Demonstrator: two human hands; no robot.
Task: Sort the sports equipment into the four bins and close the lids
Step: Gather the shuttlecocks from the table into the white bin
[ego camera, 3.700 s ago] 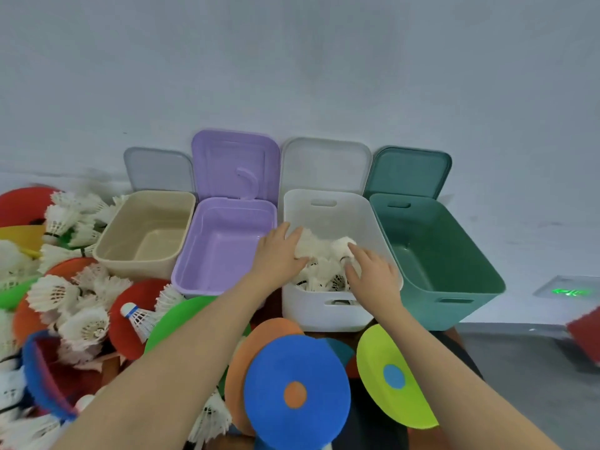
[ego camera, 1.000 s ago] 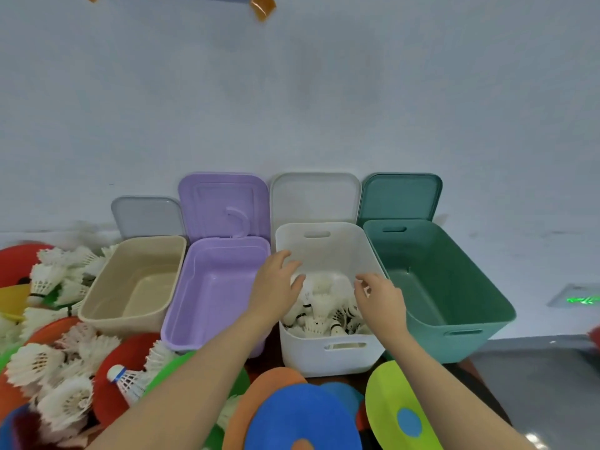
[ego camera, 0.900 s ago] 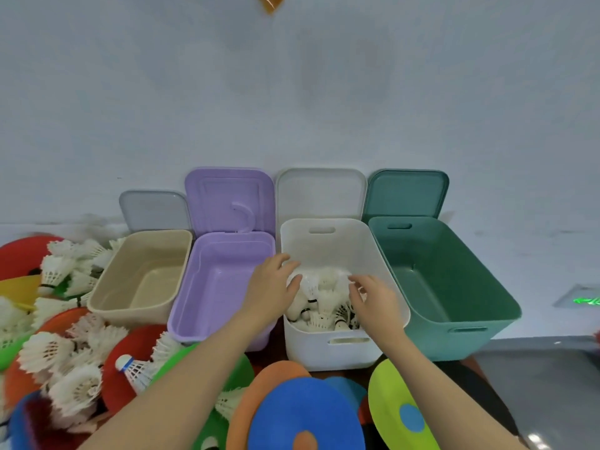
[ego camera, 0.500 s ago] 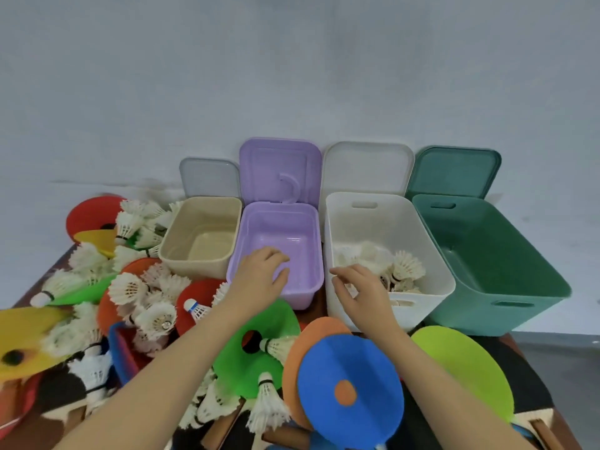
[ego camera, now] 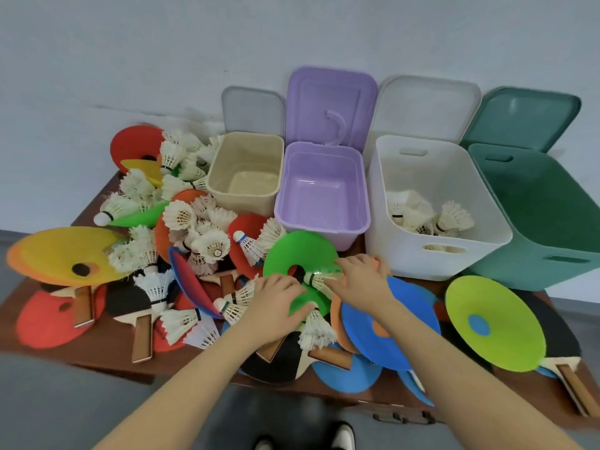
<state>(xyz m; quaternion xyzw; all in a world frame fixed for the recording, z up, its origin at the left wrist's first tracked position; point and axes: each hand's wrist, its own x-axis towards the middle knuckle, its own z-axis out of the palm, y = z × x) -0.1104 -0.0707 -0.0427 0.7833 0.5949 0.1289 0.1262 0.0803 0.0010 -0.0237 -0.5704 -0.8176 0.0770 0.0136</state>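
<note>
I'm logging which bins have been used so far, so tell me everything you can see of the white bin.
The white bin is a smooth, plastic-looking rectangular tub with rounded corners and slot handles in its front and back walls. It stands upright on the table between the purple bin and the green bin. Its white lid stands open behind it against the wall. Inside lies a small heap of white shuttlecocks. Neither hand touches it.

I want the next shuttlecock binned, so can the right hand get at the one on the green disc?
Probably yes: the right hand already touches that shuttlecock on the green disc; nothing covers it.
</note>
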